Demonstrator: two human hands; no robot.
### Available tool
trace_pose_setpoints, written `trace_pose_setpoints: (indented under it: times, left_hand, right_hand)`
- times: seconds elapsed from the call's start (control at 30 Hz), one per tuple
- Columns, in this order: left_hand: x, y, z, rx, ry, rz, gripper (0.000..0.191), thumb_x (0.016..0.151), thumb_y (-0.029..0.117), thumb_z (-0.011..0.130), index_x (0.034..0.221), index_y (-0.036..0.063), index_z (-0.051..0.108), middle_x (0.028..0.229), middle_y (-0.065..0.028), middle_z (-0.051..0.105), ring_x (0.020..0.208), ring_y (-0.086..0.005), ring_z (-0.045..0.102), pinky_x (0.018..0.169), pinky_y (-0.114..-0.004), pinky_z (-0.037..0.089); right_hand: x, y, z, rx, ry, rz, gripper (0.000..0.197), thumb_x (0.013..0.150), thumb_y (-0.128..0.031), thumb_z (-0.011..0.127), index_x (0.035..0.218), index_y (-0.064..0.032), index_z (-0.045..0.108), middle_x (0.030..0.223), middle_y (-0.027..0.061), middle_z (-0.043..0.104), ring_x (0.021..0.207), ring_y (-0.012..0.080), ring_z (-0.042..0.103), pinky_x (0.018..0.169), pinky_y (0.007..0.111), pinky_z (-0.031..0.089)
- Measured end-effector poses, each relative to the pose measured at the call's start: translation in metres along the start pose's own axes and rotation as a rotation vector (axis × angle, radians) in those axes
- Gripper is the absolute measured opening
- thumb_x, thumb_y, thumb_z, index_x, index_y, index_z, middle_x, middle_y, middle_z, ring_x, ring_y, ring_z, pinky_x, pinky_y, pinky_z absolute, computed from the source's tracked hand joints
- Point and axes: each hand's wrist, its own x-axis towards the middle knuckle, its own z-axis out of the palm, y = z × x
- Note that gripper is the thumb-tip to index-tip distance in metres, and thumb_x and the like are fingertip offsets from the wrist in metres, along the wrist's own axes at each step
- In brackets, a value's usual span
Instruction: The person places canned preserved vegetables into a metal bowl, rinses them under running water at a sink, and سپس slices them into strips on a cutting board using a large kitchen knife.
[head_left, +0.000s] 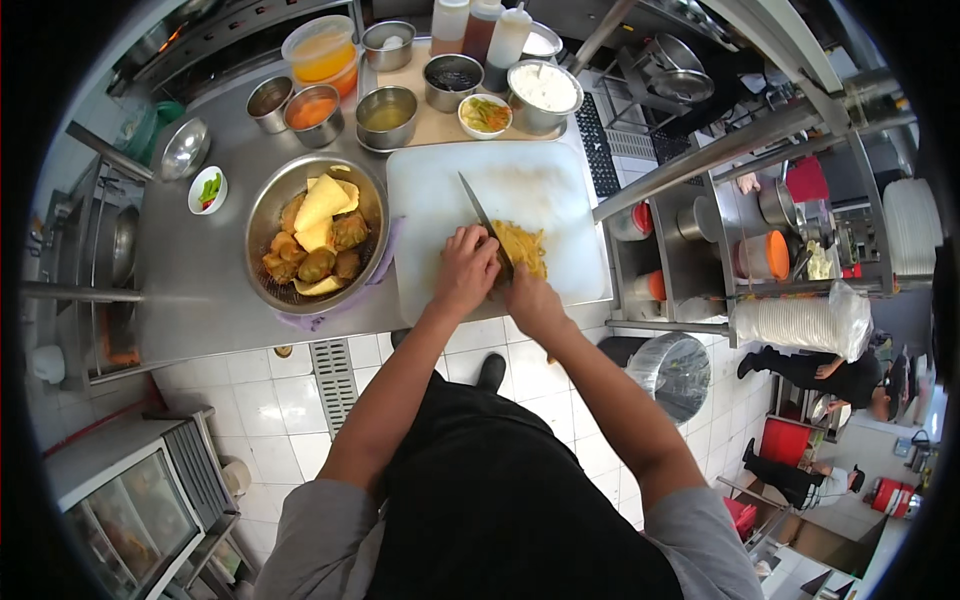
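Observation:
On a white plastic cutting board (517, 172), my right hand (534, 300) is closed around the handle of a kitchen knife (480, 210), whose blade points away to the upper left. My left hand (469, 271) lies beside the blade with fingers bent, pressing on food that is mostly hidden under it. Thin yellow shredded strips (527, 246) lie just right of the blade. Left of the board, a steel bowl (259, 259) holds folded yellow sheets (324, 204) and several brown, rounded food pieces (316, 265).
Behind the board, a tray (427, 135) carries steel containers, squeeze bottles (505, 45) and a small bowl of shredded vegetables (485, 115). A purple cloth (304, 321) lies partly under the steel bowl. A slanting metal post (660, 169) rises right of the board. Two people stand far right.

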Motion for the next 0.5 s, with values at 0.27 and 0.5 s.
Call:
trace_pose_setpoints:
  times: [0.27,0.5]
  left_hand:
    - [-0.003,0.007,-0.007,-0.006,-0.006,-0.004,0.019,0.073,0.005,0.064,0.09,0.0048,0.057,0.099,-0.0108,0.051,0.096,-0.031,0.05,0.078,-0.043,0.041]
    - [-0.005,-0.005,-0.021,-0.173,0.009,0.023,0.018,0.074,0.003,0.062,0.09,0.0015,0.055,0.099,-0.0137,0.05,0.095,-0.0337,0.049,0.08,-0.043,0.041]
  right_hand:
    - [-0.007,-0.006,0.004,0.044,-0.057,0.079,0.028,0.088,-0.018,0.052,0.104,0.0036,0.046,0.081,0.0311,0.063,0.077,0.0483,0.063,0.071,0.053,0.052]
    - [0.005,-0.021,-0.035,-0.071,-0.101,0.004,0.03,0.089,-0.018,0.051,0.108,0.0042,0.046,0.086,0.0306,0.064,0.08,0.0464,0.064,0.073,0.053,0.052]
